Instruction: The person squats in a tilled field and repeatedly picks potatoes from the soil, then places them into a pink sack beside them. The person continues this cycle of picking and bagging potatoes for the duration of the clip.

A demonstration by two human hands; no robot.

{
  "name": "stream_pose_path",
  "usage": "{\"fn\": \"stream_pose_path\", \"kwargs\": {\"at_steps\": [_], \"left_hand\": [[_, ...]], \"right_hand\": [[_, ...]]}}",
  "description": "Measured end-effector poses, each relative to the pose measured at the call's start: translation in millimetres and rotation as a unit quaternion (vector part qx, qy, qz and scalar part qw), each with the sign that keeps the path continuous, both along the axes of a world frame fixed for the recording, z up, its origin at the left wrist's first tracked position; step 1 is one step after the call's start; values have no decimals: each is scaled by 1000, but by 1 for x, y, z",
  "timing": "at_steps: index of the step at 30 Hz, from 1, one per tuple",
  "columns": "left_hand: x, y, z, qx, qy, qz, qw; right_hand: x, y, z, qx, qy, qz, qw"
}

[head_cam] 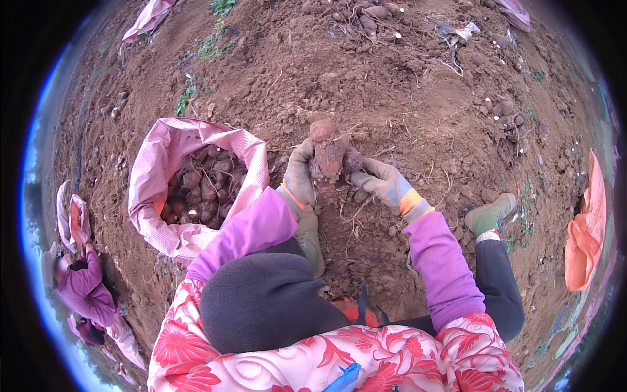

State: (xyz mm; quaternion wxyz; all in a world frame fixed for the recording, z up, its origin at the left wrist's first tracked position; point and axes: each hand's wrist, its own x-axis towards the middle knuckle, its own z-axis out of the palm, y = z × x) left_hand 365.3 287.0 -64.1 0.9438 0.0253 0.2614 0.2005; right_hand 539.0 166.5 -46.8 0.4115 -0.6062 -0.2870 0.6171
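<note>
A clump of soil-covered corms, seemingly taro (329,159), is held up in front of me, a rounded knob at its top. My left hand (300,171), in a dirty grey glove with an orange cuff band, grips the clump's left side. On the other side, my right hand (384,186), gloved alike, has its thumb and fingers at a small dark corm (353,160) against the clump. Beside my left forearm stands a pink woven sack (147,196) with a rolled-down rim. Many similar corms (205,186) lie inside it.
Loose brown soil with roots surrounds my green shoes (491,215). More corms lie in heaps at the top (374,14) and right (504,110). An orange sack (585,230) lies far right. At far left another person (88,289) bends by a pale sack (63,210).
</note>
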Motion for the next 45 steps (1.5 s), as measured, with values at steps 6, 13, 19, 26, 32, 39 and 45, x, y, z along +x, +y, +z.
{"fn": "stream_pose_path", "kwargs": {"at_steps": [6,13,19,26,32,39,45], "left_hand": [[-36,33,16,15,58,49,997],[-249,132,63,202,151,68,965],[-307,229,55,434,827,-97,343],[-195,179,58,533,639,-259,490],[-102,142,79,517,543,-302,589],[-10,117,88,530,430,-298,668],[35,96,92,536,363,-365,669]], "right_hand": [[-62,28,15,50,-520,295,800],[-57,-17,8,75,-389,507,765],[43,-75,-11,-145,-322,476,806],[287,-59,19,-278,-524,-59,803],[441,-27,5,-387,-703,23,596],[432,-32,-20,-310,-664,-97,674],[349,-49,95,-60,-369,-373,849]]}}
